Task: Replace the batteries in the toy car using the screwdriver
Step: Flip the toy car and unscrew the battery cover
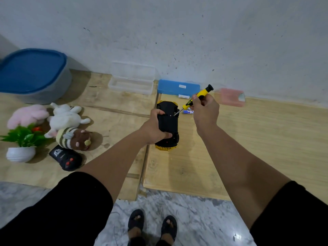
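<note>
Just right of the frame's centre, a yellow toy car with a black plastic underside lies belly-up on the pale wooden tabletop. The left hand clasps it from the left, fingers curled over the far part of the chassis and the thumb pressed on the nearer part. The right hand pinches a small screwdriver with a yellow-and-black handle, its thin metal shaft slanting down and left so the tip sits at or just beside a small screw hole on the underside; actual contact is too fine to tell.

The step in hand looks like working the battery-cover screw. To do it well, the shaft would best be brought more upright, in line with the screw, since the present slant invites the tip to slip out. Firm downward pressure with slow turns from the fingertips should help, while the left hand keeps the car flat and unmoving. The screw is tiny, so it should be caught as it comes free.

Small blue-and-white batteries lie on the wood just right of the car, partly hidden by the right hand. Farther back, against the wall, sits a flat blue plastic case.
</note>
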